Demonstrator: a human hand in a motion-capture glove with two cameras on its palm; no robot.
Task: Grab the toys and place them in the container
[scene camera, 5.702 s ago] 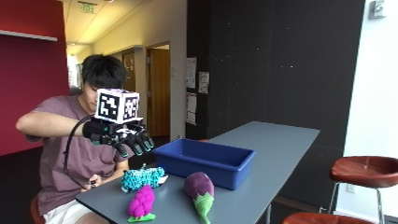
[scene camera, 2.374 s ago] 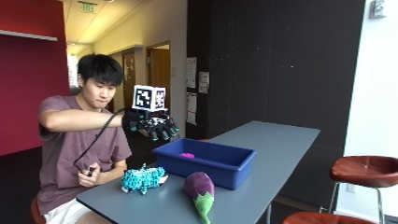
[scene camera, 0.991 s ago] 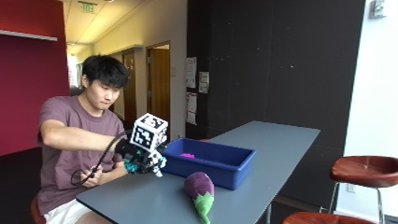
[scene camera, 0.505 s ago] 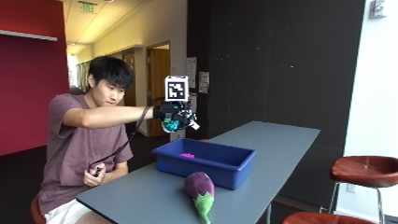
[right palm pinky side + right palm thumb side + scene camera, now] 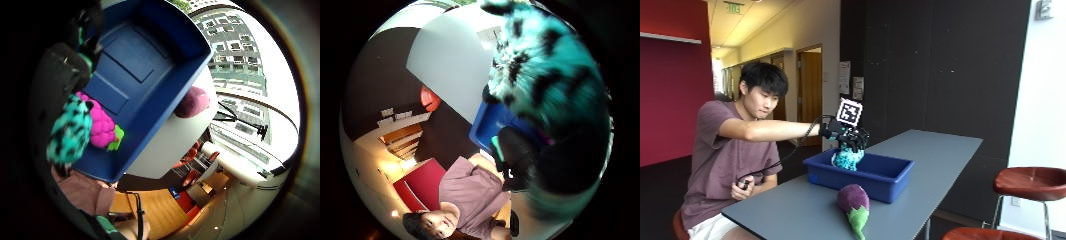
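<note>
In the outside view my gloved right hand (image 5: 848, 135) grips a teal plush toy with black spots (image 5: 847, 158) from above and holds it in the mouth of the blue container (image 5: 896, 176). The toy's lower half is below the container's rim. From the palm, the teal toy (image 5: 70, 132) hangs over the blue container floor (image 5: 130, 65), close to a pink plush toy (image 5: 100, 127) lying inside. A purple eggplant plush with a green stem (image 5: 853, 199) lies on the grey table (image 5: 793, 210) in front of the container. The same teal toy (image 5: 545, 75) fills much of the thumb side view.
The person sits at the table's near left end, bare left hand (image 5: 743, 189) down by the table's edge. A red stool (image 5: 1033, 181) stands to the right of the table. The table runs on past the container towards the dark wall.
The pink toy went into the container, then the hand took the teal toy off the table, lifted it high, and has now brought it down into the container's mouth.
</note>
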